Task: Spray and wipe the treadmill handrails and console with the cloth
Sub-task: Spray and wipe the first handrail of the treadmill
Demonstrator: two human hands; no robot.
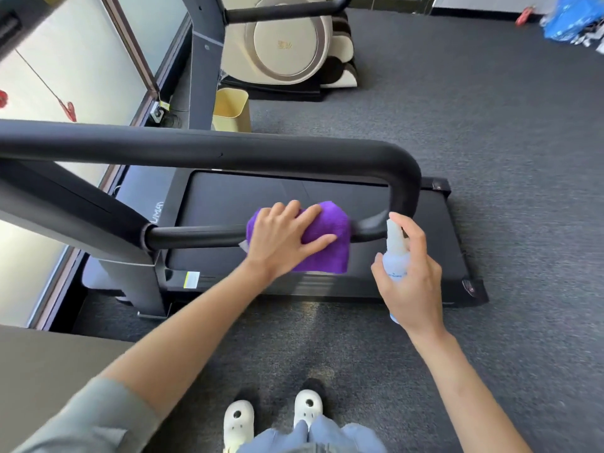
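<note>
A purple cloth (327, 246) is draped over the near black handrail (196, 236) of the treadmill. My left hand (284, 238) presses on the cloth with fingers spread nearly straight. The rail curves up at the right into a thicker upper bar (202, 148) crossing the view. Just right of the cloth, my right hand (411, 273) grips a small clear spray bottle (396, 253), index finger on its top, nozzle close to the rail's bend. The console is out of view.
The treadmill belt (294, 197) lies below the rails on grey carpet. A yellow bin (230, 109) and a beige machine (287, 44) stand beyond. A window wall runs along the left. My white shoes (271, 416) stand near the treadmill's side.
</note>
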